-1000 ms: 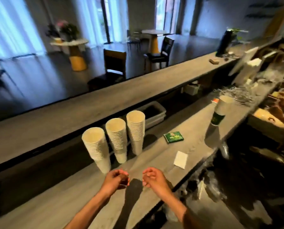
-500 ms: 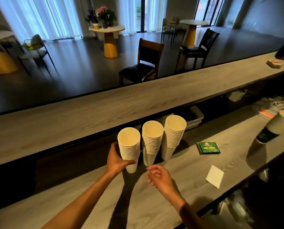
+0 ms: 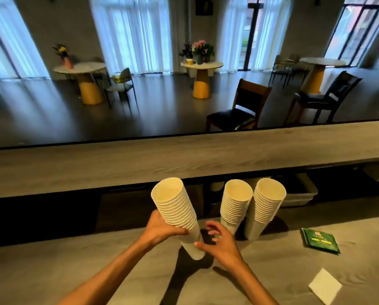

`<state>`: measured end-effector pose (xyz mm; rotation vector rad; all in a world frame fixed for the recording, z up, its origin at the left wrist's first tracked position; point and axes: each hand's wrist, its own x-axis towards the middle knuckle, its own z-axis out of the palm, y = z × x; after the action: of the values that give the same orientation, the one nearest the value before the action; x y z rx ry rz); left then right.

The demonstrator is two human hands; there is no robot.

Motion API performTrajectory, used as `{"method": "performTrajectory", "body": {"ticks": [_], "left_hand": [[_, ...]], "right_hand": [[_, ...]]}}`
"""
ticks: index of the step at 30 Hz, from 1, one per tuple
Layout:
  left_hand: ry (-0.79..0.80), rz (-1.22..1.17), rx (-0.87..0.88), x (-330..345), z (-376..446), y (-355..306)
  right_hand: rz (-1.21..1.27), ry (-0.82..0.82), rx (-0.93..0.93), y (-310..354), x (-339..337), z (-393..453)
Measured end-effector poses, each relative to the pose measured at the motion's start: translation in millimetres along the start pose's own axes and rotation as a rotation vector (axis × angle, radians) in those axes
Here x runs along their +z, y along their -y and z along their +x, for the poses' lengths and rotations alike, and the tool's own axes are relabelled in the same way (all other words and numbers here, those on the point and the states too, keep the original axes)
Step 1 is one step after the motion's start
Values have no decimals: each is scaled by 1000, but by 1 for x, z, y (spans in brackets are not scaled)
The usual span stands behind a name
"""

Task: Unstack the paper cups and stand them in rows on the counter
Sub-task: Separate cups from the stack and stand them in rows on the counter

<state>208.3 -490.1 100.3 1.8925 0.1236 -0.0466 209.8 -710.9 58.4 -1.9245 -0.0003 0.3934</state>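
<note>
Three stacks of cream paper cups are on the grey lower counter (image 3: pixel 52 267). The left stack (image 3: pixel 175 208) is tilted toward me and lifted slightly, with my left hand (image 3: pixel 162 227) wrapped around its lower part. My right hand (image 3: pixel 219 243) has its fingers spread, and its thumb touches the bottom cup of that stack. The middle stack (image 3: pixel 236 203) and the right stack (image 3: pixel 265 205) stand upright close together, just right of my hands.
A raised wooden bar top (image 3: pixel 184 159) runs across behind the stacks. A green packet (image 3: pixel 320 239) and a white paper square (image 3: pixel 325 287) lie on the counter at the right. A grey bin (image 3: pixel 301 192) sits on the shelf behind.
My left hand has pulled the left stack away from the other two and tipped it toward me. My right hand has come up to the stack's base.
</note>
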Motion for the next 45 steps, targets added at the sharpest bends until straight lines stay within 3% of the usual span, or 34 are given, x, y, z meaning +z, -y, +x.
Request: {"method": "performTrajectory", "body": {"ticks": [5,11,15,24,29,33,35,40,45], "left_hand": [[-177,-184,-19,-99,-60,-25],[-369,-371,-13,-207,-118,-23],[-482,-453,-44,-275,-144,-11],[-581,-570,-89,-485,-193,21],[-634,-674,-88,-565,-205,14],[-773,-685,-4,-619,-211,16],[-978,-675,18,-658,-210,26],[-1142,-652,83,-693,-205,27],[-1206,-867,154,-737,-216,26]], "right_hand": [[-254,324,-249,75,47,0],[-388,496,-460,181,140,-5],[-375,529,-563,229,209,-12],[-302,546,-718,329,417,-14],[-275,544,-851,389,498,-8],[-272,590,-964,425,562,7],[-283,655,-1029,450,611,23],[-306,533,-1095,449,656,43],[-289,461,-988,446,681,61]]}}
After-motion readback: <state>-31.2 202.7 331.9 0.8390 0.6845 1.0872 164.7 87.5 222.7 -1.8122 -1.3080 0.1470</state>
